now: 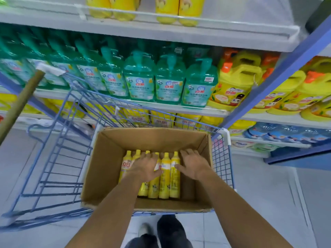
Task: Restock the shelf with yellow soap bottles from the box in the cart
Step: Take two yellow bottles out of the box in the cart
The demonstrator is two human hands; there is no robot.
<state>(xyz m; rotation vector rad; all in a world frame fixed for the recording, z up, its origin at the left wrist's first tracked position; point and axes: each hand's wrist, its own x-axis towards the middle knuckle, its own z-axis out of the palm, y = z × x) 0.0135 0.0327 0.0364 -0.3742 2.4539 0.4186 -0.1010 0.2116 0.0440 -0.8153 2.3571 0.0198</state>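
Head view, looking down into an open brown cardboard box (111,158) that sits at the right end of a blue wire shopping cart (59,140). On the floor of the box, a row of slim yellow plastic soap bottles (165,179) lies side by side with the caps pointing away from the person. Both bare forearms reach in. The left hand (146,166) lies palm down across the middle of the row, fingers spread and not closed round any bottle. The right hand (194,165) is also spread and released, its thumb touching the rightmost bottle and its fingers over bare cardboard beside it. Nothing is lifted yet. To pick well, each hand should probably wrap one bottle round its body, taking from the end of the row so the neighbours do not roll, then lift clear of the box wall. Beyond the cart stands a white metal shelf unit (161,31) with similar yellow bottles on the top level, green pump bottles (170,83) below, and large yellow handled jugs (234,86) to the right. The floor is pale grey tile (268,194). Dark shoes (170,230) show at the bottom edge, and a wooden pole (19,104) leans in at the left.
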